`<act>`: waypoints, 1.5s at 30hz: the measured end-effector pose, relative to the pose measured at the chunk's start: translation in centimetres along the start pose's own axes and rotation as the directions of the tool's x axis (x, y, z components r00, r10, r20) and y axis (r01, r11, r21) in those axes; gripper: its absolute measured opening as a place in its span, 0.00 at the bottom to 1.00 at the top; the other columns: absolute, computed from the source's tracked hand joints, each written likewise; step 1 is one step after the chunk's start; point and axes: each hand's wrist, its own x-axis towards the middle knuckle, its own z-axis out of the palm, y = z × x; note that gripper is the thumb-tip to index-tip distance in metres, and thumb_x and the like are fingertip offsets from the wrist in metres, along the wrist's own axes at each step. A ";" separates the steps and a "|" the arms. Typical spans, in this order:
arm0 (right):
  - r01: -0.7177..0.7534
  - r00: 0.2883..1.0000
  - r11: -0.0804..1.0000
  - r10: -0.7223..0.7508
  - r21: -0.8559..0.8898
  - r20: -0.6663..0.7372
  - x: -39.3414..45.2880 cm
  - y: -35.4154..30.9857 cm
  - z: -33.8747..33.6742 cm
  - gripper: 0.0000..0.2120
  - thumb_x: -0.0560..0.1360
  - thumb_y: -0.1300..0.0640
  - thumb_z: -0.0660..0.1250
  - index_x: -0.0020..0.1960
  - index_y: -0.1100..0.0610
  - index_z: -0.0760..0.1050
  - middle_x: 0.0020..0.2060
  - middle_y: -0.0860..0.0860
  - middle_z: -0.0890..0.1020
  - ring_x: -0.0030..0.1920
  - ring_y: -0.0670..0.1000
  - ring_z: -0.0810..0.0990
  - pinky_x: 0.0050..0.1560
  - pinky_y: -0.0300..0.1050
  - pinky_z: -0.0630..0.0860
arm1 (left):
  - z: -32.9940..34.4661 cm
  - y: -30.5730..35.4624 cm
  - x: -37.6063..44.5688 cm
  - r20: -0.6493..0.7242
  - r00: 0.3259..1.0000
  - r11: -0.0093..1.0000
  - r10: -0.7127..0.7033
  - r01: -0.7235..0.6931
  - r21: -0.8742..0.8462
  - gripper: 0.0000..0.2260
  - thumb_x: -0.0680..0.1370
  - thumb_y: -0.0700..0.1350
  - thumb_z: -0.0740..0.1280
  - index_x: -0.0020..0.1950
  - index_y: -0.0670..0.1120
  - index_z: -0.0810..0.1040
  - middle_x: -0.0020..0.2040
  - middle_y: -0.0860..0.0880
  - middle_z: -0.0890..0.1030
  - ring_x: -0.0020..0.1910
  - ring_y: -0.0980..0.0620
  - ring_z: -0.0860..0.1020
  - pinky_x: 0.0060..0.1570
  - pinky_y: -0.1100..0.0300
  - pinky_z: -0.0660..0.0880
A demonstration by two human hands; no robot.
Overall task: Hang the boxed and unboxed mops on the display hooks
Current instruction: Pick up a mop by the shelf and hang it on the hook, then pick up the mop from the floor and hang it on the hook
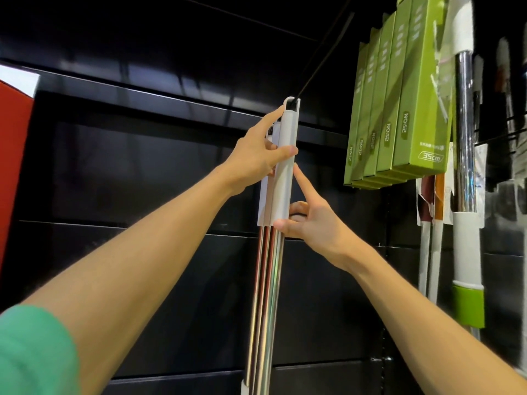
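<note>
Three unboxed mops (281, 172) hang bunched on the black hook (325, 57); the left hand (256, 161) grips their white handles, the right hand (309, 220) pinches just below. Five green boxed mops (399, 109) hang right of the hook.

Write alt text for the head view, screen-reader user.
Two bare hands hold the white grip of a chrome-handled mop at a black display hook, its hang loop at the hook's tip: the left hand wraps the upper grip, the right hand pinches its lower end. Green boxed mops and unboxed mops hang to the right.
</note>
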 end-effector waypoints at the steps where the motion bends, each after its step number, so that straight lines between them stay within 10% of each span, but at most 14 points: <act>1: 0.000 1.000 1.000 0.000 -0.004 -0.003 0.0 0.0 0.0 0.52 0.77 0.61 0.74 0.80 0.31 0.42 0.54 0.53 0.80 0.52 0.50 0.86 0.51 0.43 0.84 | 0.0 0.0 -0.2 0.003 1.000 1.000 -0.002 0.002 -0.001 0.37 0.81 0.45 0.72 0.84 0.59 0.55 0.60 0.46 0.81 0.54 0.49 0.85 0.50 0.50 0.86; 14: -0.107 0.994 0.980 0.105 -0.165 -0.021 -1.8 -0.6 -1.1 0.44 0.76 0.59 0.75 0.80 0.37 0.54 0.49 0.53 0.84 0.49 0.51 0.86 0.55 0.50 0.84 | 0.4 -0.1 -4.9 0.073 0.993 0.993 -0.089 0.083 0.080 0.37 0.81 0.46 0.71 0.84 0.56 0.55 0.54 0.51 0.83 0.53 0.54 0.84 0.54 0.53 0.84; 20: -0.221 0.969 0.915 0.244 -0.339 0.028 -5.6 2.0 -0.3 0.39 0.77 0.56 0.74 0.81 0.41 0.58 0.55 0.46 0.80 0.52 0.46 0.83 0.54 0.42 0.80 | 1.0 -0.1 -13.0 0.230 0.937 0.870 -0.264 0.128 0.476 0.36 0.83 0.50 0.68 0.85 0.52 0.52 0.50 0.50 0.85 0.48 0.54 0.84 0.54 0.57 0.80; 32: -0.073 0.802 0.659 0.485 -0.748 0.349 -26.2 5.1 6.5 0.34 0.81 0.33 0.57 0.81 0.51 0.61 0.78 0.60 0.65 0.75 0.63 0.67 0.73 0.59 0.68 | 3.3 5.3 -38.4 0.197 0.581 0.330 -0.789 0.131 0.935 0.34 0.85 0.61 0.59 0.85 0.47 0.52 0.78 0.43 0.69 0.77 0.40 0.67 0.71 0.42 0.69; 37: 0.065 0.711 0.723 0.451 -0.688 0.540 -35.8 3.4 10.3 0.33 0.80 0.33 0.58 0.79 0.50 0.65 0.77 0.58 0.67 0.75 0.61 0.68 0.75 0.56 0.66 | 2.4 10.7 -50.3 0.092 0.402 0.162 -0.911 0.143 0.976 0.36 0.84 0.67 0.50 0.86 0.48 0.48 0.86 0.42 0.51 0.85 0.41 0.48 0.82 0.40 0.50; 45: 0.316 0.561 0.805 0.268 -0.502 0.783 -43.1 -4.5 19.7 0.37 0.81 0.32 0.54 0.82 0.53 0.59 0.79 0.60 0.63 0.79 0.61 0.60 0.78 0.57 0.59 | -4.0 23.5 -64.9 -0.194 0.209 -0.132 -0.958 0.281 0.951 0.36 0.82 0.71 0.41 0.86 0.53 0.48 0.86 0.45 0.49 0.85 0.43 0.47 0.81 0.40 0.47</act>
